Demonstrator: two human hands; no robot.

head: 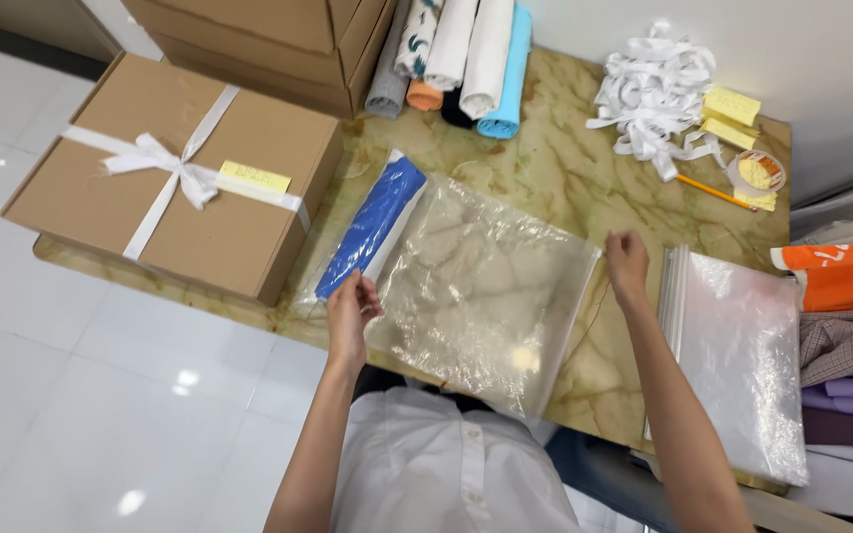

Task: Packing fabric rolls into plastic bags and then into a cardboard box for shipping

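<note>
Bag (476,286) lay flat near the table's (555,168) front edge, blue cloth (372,222) inside; left hand (350,314) fingers pinched one end, right hand (627,265) fingers gripped the other.

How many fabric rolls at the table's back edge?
6 visible: grey, patterned, orange, white, white, light blue. A dark one may hide beneath.
</note>
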